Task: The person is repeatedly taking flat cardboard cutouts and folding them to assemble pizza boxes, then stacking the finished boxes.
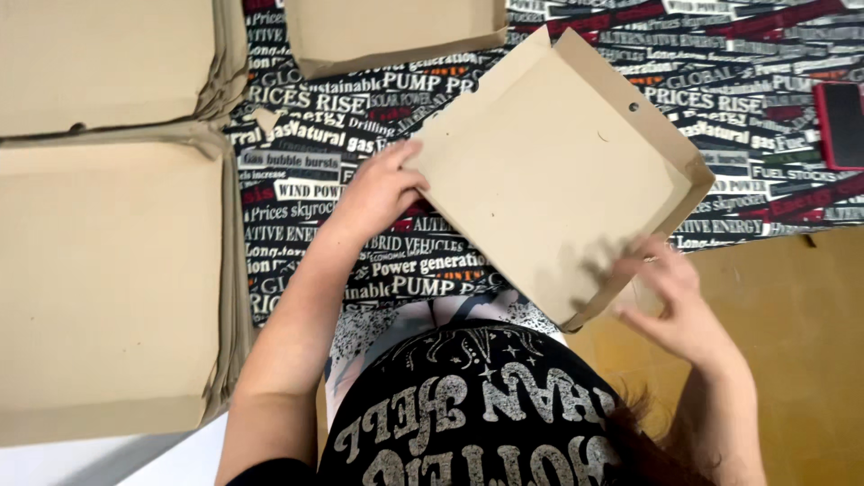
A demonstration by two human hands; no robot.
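- the surface is a cloth printed all over with newspaper-style headlines in black, white and red, and a bare yellowish floor shows past its edge on the right
- a half-folded cardboard box, plain brown, sits tilted in the middle of the view with its open inside facing up, side walls raised along the top right and right edges
- the left hand is on the box's left corner, fingers curled over the edge, so it's pinching the cardboard there
- the right hand is at the box's lower right corner, just by the folded wall; it's blurry, fingers look spread and touching the flap, but i honestly can't tell if it's actually gripping
- so the box hangs between both hands, one at each opposite corner, over the person's lap
- on the left there are two stacks of flat cardboard sheets, one behind the other
- another folded box lies at the top edge
- a dark rectangular thing with a red rim is at the far right on the cloth
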